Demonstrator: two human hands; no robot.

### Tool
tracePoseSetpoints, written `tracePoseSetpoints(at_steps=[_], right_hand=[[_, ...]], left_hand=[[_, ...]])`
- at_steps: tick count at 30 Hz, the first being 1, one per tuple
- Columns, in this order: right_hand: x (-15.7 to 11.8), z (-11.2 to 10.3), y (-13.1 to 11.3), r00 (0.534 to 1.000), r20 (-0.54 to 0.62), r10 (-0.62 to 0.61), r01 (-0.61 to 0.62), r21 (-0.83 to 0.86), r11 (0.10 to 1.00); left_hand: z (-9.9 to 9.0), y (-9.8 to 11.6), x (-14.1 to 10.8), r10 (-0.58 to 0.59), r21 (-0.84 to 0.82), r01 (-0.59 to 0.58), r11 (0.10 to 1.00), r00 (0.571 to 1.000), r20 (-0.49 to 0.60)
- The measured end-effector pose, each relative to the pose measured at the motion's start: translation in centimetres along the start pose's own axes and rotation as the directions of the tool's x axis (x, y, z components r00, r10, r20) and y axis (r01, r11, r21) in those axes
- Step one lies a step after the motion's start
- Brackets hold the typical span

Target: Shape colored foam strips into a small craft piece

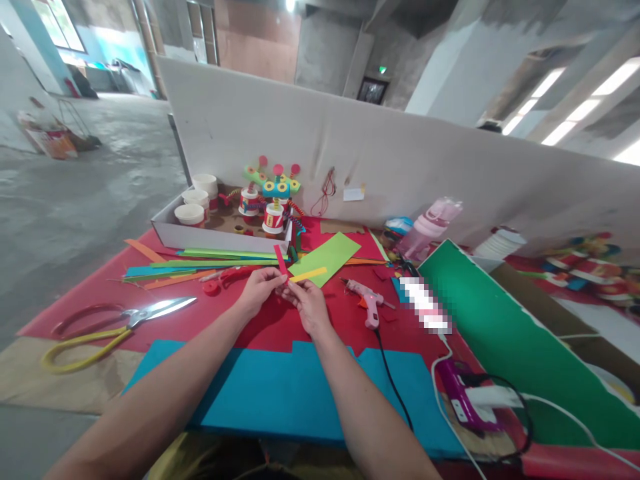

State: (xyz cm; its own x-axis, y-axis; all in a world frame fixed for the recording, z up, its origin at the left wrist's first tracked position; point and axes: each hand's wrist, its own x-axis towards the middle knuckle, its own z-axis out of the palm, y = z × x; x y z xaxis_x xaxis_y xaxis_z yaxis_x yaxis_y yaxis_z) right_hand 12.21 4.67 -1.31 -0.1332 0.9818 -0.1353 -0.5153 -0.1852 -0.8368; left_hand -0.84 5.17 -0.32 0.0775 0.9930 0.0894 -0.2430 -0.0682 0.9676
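My left hand (261, 291) pinches a narrow red paper strip (280, 259), which sticks up away from me. Close beside it, my right hand (311, 305) grips the end of a yellow paper strip (310, 273) that points off to the right. The two strips meet at an angle between my fingertips; whether they are stuck together there I cannot tell. Behind the hands lies a sheet of light green paper (335, 253). A pink glue gun (369, 303) rests on the red table covering, just right of my right hand.
Large scissors (133, 320) lie at left, near loose coloured strips (165, 270). A shallow box (215, 239) holds paper cups (190, 215) and small robot figures (275, 193). Blue card (270, 393) is under my forearms. At right are a purple power strip (465, 400) and a green panel (495, 353).
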Motion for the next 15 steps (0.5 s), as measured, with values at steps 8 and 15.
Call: tracePoseSetpoints(at_steps=[8,15], right_hand=[[0.09,0.28,0.28,0.993,-0.045,-0.106,0.109,0.063,0.992],[0.17,-0.1,-0.1,0.996,0.051,-0.073,0.07,0.056,0.996]], left_hand=[[0.17,-0.44,0.14,-0.067,-0.032,0.068,0.997,0.998,0.009],[-0.26,-0.41,0.28,-0.056,-0.066,0.053,0.996,0.998,-0.039]])
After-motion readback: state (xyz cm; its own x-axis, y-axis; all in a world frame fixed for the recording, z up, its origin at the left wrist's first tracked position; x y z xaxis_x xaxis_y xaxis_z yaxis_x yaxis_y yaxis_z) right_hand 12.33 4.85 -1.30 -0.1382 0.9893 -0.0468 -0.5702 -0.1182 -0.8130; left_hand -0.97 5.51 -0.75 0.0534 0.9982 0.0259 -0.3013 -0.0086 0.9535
